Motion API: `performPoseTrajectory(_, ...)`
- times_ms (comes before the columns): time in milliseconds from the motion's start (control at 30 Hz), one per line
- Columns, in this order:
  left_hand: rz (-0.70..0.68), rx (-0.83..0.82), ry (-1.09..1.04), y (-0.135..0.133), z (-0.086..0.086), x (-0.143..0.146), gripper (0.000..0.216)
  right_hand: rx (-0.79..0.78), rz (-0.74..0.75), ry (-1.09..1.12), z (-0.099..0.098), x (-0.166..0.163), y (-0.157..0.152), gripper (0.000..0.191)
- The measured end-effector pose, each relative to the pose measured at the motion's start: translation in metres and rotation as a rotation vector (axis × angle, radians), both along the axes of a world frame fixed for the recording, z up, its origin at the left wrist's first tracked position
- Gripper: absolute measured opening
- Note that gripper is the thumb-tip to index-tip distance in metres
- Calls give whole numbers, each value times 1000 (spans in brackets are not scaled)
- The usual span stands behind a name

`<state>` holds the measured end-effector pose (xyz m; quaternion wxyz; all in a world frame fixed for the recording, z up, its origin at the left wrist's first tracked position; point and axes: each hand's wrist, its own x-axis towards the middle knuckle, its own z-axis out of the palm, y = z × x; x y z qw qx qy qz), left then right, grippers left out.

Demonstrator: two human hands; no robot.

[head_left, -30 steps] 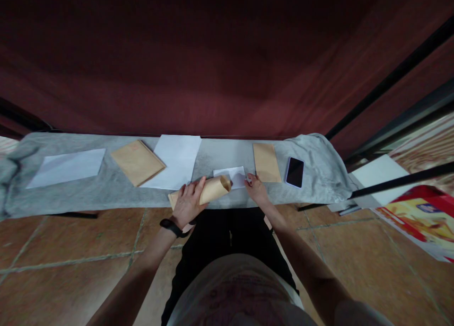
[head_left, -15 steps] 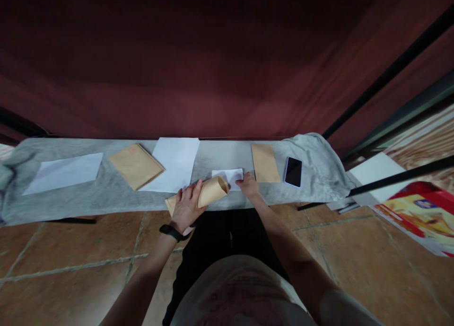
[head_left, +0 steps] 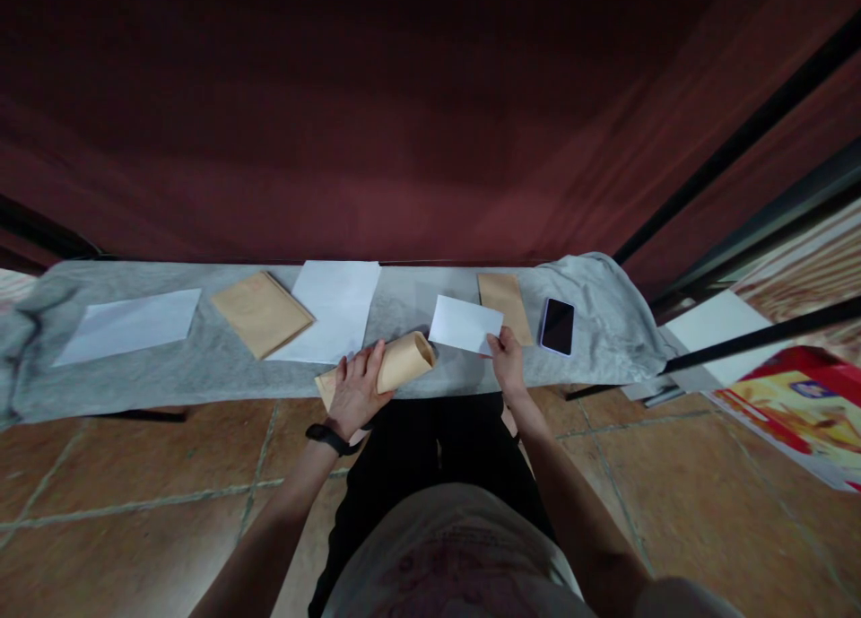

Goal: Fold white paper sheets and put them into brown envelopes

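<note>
A brown paper envelope (head_left: 407, 360) lies at the table's front edge, its round mouth gaping to the right. My left hand (head_left: 358, 387), with a dark band at the wrist, is laid across its left part and grips it; the thumb is hidden. My right hand (head_left: 507, 360) is closed in a pinch on the lower right corner of a small white sheet of paper (head_left: 464, 322). That sheet is raised and tilted, to the right of the envelope's mouth. It overlaps part of a flat brown envelope (head_left: 506, 297) behind it.
On the grey cloth-covered table (head_left: 404, 286) lie a phone (head_left: 558, 326) at right, large white sheets (head_left: 340, 304), stacked brown envelopes (head_left: 259, 313) and another white sheet (head_left: 134, 324) at left. A red-and-yellow box (head_left: 807, 412) stands off the table at right.
My right hand has lifted the small white sheet off the cloth and moved it to the right. My left hand and the gaping envelope have stayed almost in place.
</note>
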<state>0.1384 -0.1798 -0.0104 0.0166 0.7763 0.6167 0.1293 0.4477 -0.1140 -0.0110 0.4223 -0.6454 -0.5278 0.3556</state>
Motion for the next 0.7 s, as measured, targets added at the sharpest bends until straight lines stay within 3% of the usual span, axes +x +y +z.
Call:
performPoseTrajectory(100, -5, 13, -10, 0, -1, 1, 104, 97, 24, 121, 10, 10, -6, 25)
performPoseTrajectory(267, -12, 22, -23, 0, -2, 2, 103, 149, 141, -87, 17, 14, -11, 27)
performPoseTrajectory(467, -36, 21, -7, -1, -3, 1, 104, 59, 292, -297, 20, 17, -7, 22)
performPoseTrajectory(700, -39, -6, -9, -1, -6, 2, 103, -74, 388, -339, 25, 30, 3, 21)
